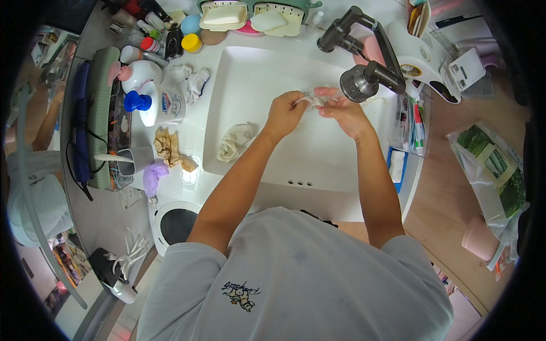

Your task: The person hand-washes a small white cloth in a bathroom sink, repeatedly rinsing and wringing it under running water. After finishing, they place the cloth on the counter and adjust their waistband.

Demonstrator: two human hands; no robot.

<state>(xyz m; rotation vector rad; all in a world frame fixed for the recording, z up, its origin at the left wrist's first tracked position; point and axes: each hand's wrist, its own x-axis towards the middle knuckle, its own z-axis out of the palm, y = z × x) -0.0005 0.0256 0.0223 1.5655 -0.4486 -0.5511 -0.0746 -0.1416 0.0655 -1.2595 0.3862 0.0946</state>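
Over the white washbasin (pixel 273 170), my left hand (pixel 286 114) grips one end of a wet white cloth (pixel 315 101), perhaps a small garment. The cloth's other end lies in the fingers of my right hand (pixel 346 117), close beneath the dark faucet head (pixel 359 83). A pinkish patch shows just above the cloth; I cannot tell whether it is a finger or soap. Another crumpled whitish cloth (pixel 235 141) lies in the basin, left of my left forearm.
Left on the counter are white crumpled fabric (pixel 198 84), tan fabric (pixel 168 147), lilac fabric (pixel 155 177) and a blue-topped pump bottle (pixel 164 104). Soap dishes (pixel 279 23) stand behind the basin. At right sit a clear toothpaste organizer (pixel 409 123) and a blue tray (pixel 396 168).
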